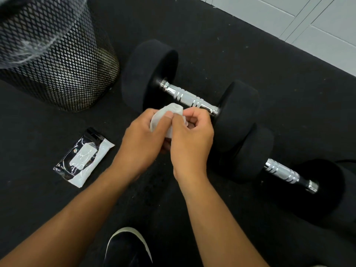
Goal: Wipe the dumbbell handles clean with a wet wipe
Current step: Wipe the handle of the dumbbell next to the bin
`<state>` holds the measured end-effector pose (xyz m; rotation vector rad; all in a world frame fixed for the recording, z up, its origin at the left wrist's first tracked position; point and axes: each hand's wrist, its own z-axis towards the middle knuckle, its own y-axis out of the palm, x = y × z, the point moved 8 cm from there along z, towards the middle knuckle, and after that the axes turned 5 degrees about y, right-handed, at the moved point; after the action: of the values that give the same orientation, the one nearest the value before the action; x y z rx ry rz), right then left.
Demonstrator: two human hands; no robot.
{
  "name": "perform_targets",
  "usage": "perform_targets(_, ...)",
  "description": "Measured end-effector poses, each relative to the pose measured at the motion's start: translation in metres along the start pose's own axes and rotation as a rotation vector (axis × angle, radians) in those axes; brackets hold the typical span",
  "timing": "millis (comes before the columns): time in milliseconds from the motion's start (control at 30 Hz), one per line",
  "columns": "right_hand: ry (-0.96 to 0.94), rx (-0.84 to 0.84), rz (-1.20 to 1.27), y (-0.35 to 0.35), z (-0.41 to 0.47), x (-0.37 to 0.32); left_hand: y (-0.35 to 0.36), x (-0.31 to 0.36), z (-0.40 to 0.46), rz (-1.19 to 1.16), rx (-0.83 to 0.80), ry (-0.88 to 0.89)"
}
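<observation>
A dark shoe point(128, 247) with a pale sole edge sits at the bottom of the head view, closest of all, planted on the black rubber floor point(192, 26). Two bare forearms reach forward from either side of it and meet in the middle.

The left hand point(143, 139) and the right hand point(189, 135) are both curled around a white wipe point(169, 116), bunched up between them. The left thumb presses on the front of the wipe, and the right fingers pinch its upper edge. The hands are held just in front of the nearer dumbbell's handle, though I cannot tell whether the wipe touches it.

That dumbbell point(238, 112) lies on the floor with round black ends and a shiny ridged handle point(189, 98) running between them at a slant. A second dumbbell point(256, 153) lies to the right, one of its black ends up against the first; its chrome handle point(285, 173) is bare.

To the left of the hands, a wipes packet point(83, 159), black and white with a flap on top, lies flat on the floor. Behind it, at upper left, stands a black mesh bin point(63, 64) with a clear liner. A pale tiled floor point(317, 22) shows in the upper right corner.
</observation>
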<state>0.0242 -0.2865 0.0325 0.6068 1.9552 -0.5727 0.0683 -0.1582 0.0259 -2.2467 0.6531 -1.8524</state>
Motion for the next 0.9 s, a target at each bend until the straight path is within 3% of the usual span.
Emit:
perform_targets(67,-0.068,-0.042,-0.132,-0.001,-0.002,-0.007,0.003,-0.006,0.002,-0.257,-0.014,-0.145)
perform_targets(100,-0.104,-0.074,-0.188,-0.001,-0.004,-0.011,0.0,-0.004,0.006,-0.266,0.005,-0.143)
perform_targets(167,-0.282,-0.062,-0.323,-0.007,-0.009,-0.028,-0.016,0.014,0.016,0.058,0.085,0.052)
perform_targets(233,-0.551,0.066,-0.473,-0.022,-0.015,-0.051,-0.02,0.045,0.023,0.413,0.146,0.36)
perform_targets(300,-0.721,0.163,-0.57,-0.037,-0.01,-0.064,-0.004,0.059,0.033,0.609,0.078,0.571)
perform_targets(467,-0.725,0.22,-0.744,-0.058,0.024,-0.053,0.036,0.042,0.057,0.934,-0.079,0.609)
perform_targets(567,-0.814,0.261,-0.768,-0.057,0.025,-0.043,0.052,0.036,0.063,1.044,-0.094,0.659)
perform_targets(667,-0.83,0.349,-0.742,-0.057,0.025,-0.042,0.054,0.039,0.071,1.039,-0.072,0.691)
perform_targets(900,-0.864,0.389,-0.782,-0.055,0.025,-0.04,0.063,0.039,0.079,0.866,-0.22,0.708)
